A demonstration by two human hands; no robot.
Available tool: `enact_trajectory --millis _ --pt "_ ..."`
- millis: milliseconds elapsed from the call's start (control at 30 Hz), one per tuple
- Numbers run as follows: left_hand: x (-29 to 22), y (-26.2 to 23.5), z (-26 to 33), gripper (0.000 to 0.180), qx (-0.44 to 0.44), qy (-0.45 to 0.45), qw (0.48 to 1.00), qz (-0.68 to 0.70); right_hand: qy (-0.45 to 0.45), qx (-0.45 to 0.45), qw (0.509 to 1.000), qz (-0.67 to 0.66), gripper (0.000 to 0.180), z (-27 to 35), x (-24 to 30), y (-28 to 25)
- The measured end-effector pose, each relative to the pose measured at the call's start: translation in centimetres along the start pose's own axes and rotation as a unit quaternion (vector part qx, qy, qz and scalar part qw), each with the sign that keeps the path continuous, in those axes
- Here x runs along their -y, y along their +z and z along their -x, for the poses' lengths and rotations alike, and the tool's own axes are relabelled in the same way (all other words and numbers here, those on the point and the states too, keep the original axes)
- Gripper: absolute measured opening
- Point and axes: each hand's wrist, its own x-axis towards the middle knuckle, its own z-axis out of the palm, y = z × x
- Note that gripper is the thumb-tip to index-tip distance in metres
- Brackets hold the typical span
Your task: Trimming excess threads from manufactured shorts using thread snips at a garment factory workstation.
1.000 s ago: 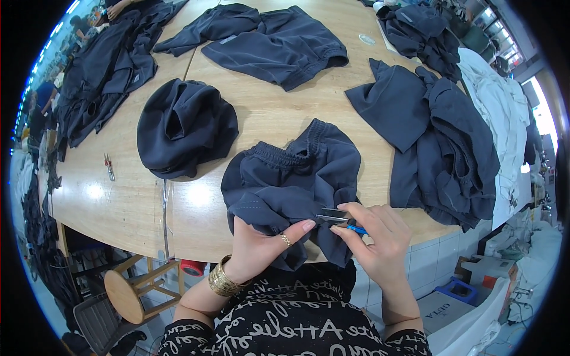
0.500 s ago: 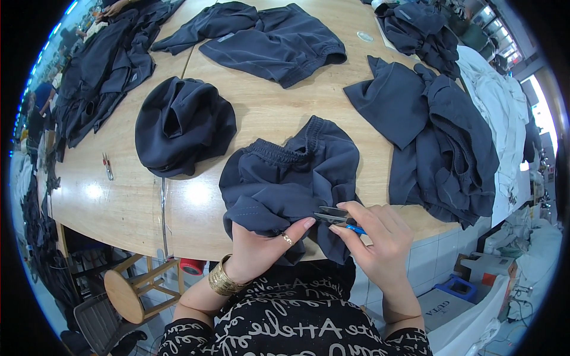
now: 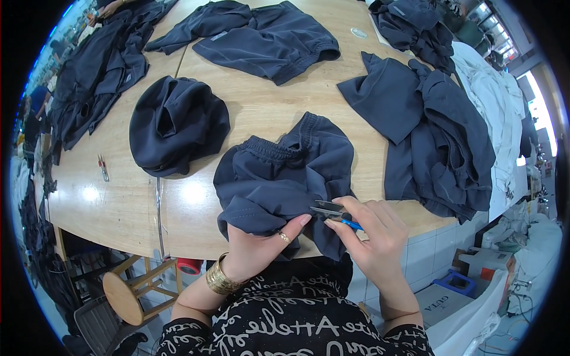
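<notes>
Dark navy shorts (image 3: 279, 172) with a gathered elastic waistband lie bunched at the table's front edge. My left hand (image 3: 261, 246) grips their near fabric, thumb on top and the other fingers hidden under the cloth. In my right hand (image 3: 374, 231) are small thread snips (image 3: 328, 209) with dark blades and a blue handle. The blades stand slightly apart, their tips at the cloth just beside my left thumb. Whether a thread lies between them is too small to tell.
A crumpled dark garment (image 3: 178, 124) sits to the left, with red-handled snips (image 3: 103, 167) near it. Dark shorts (image 3: 273, 44) lie at the back. Another dark pile (image 3: 439, 142) is on the right, beside white cloth (image 3: 490, 124). A wooden stool (image 3: 124, 296) stands below the table's left.
The whole scene has shifted slightly left and up in view. Both hands keep their hold on the shorts and the snips, with hardly any other movement.
</notes>
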Motion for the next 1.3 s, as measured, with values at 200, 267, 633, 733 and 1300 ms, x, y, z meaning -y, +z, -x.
enact_trajectory --millis 200,267,633,733,1300 --pt "-0.1 0.0 -0.1 0.017 0.013 -0.01 1.0 0.023 0.078 0.02 0.991 -0.102 0.028 0.2 0.2 0.1" --pt "-0.1 -0.1 -0.1 0.017 0.011 -0.015 0.999 0.029 0.114 0.042 0.982 -0.147 0.028 0.2 0.4 0.1" --pt "-0.1 -0.1 0.0 0.016 0.001 -0.057 0.996 0.071 0.16 0.004 0.962 -0.221 0.028 -0.4 0.9 -0.3" --pt "-0.2 0.1 0.0 0.017 -0.001 -0.064 0.995 0.078 0.154 0.018 0.96 -0.235 0.03 -0.2 1.0 -0.1" --pt "-0.2 -0.3 0.0 0.018 0.008 -0.093 0.991 0.094 0.124 0.043 0.973 -0.192 0.022 -0.8 0.5 -0.1"
